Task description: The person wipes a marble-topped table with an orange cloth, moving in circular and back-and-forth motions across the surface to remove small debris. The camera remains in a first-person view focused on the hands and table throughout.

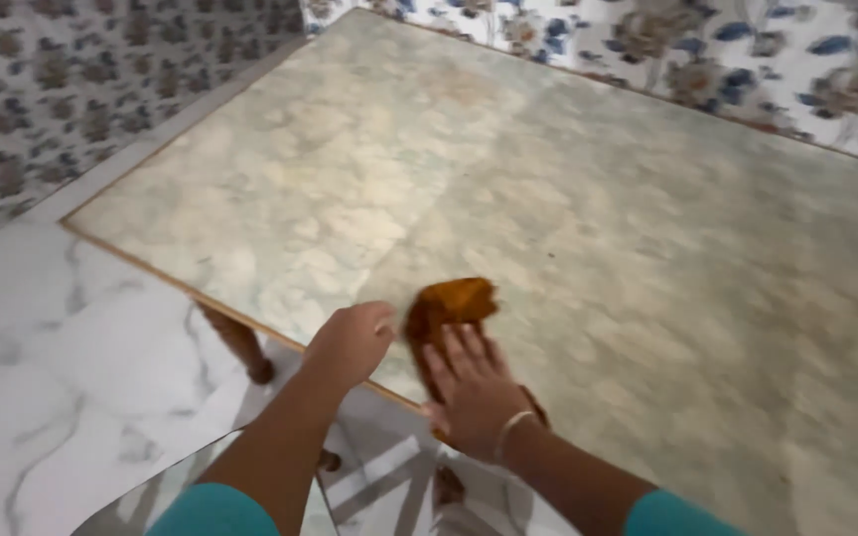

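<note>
A brown-orange cloth (449, 302) lies on the marble-patterned tabletop (598, 208) near its front edge. My right hand (469, 389) presses flat on the near part of the cloth, fingers spread, with a thin bangle at the wrist. My left hand (352, 342) is curled loosely at the table's edge, just left of the cloth, touching or almost touching it. Both arms wear teal sleeves.
The table has a thin wooden rim and turned brown legs (240, 342). White marble floor (62, 367) lies to the left. Floral-patterned fabric (71, 89) borders the far left and another flowered fabric (727, 50) runs along the top right.
</note>
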